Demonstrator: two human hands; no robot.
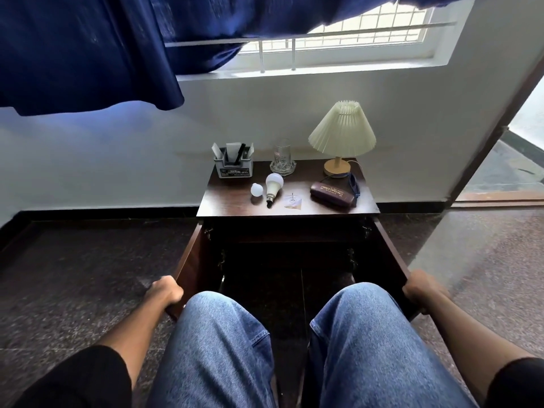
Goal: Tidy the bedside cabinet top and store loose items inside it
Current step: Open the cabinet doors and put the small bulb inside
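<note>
Both cabinet doors (191,260) were gripped, left hand (164,293) and right hand (421,293); jolting risked rolling the bulbs (272,188) off.

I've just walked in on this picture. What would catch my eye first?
Probably the cream pleated lamp at the back right of the dark wooden cabinet top, with two white light bulbs lying loose near the middle and a maroon spectacle case to their right. Below, the left hand and right hand each grip an open cabinet door, with knees in blue jeans between them.
</note>
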